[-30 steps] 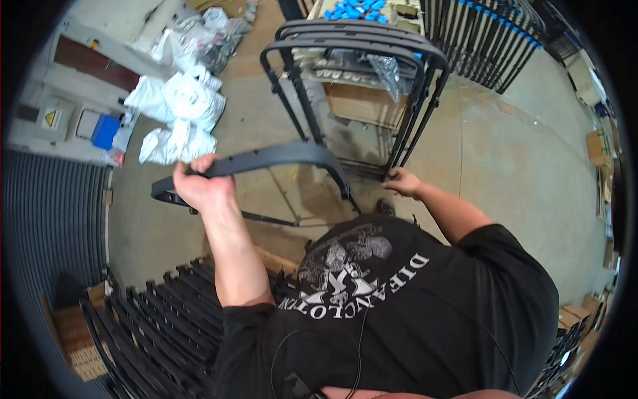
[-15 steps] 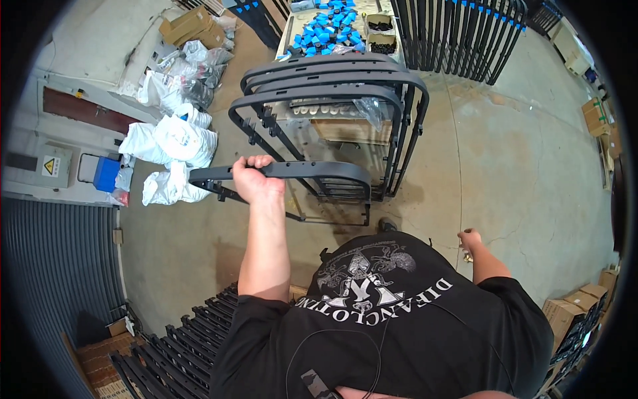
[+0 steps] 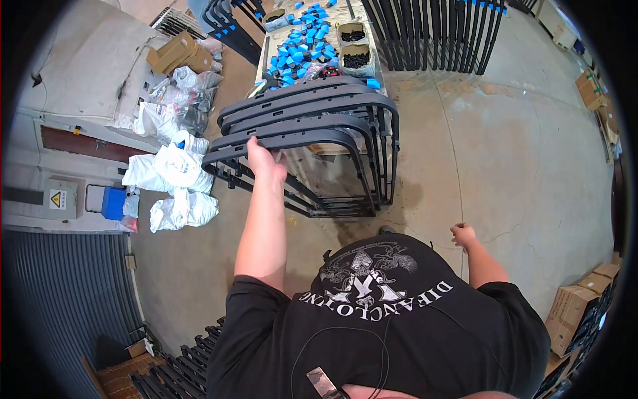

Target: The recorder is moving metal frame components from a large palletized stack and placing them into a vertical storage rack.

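My left hand (image 3: 266, 163) is stretched forward and shut on the top bar of a black arched frame (image 3: 312, 141). That frame sits at the near side of a row of several like black arched frames (image 3: 319, 106) standing upright on the concrete floor. My right hand (image 3: 463, 234) hangs out to my right, apart from the frames. Its fingers are loosely curled and hold nothing.
Behind the frames stands a table (image 3: 269, 50) with blue small parts (image 3: 302, 43) and trays of black parts (image 3: 353, 58). Black bars (image 3: 432, 33) lean at the back. White bags (image 3: 173, 176) lie left, cardboard boxes (image 3: 571, 312) right, and more black frames (image 3: 179, 372) lower left.
My left hand has carried the black arched frame forward up against the standing row. My right hand let go of it earlier and now hangs at my side.
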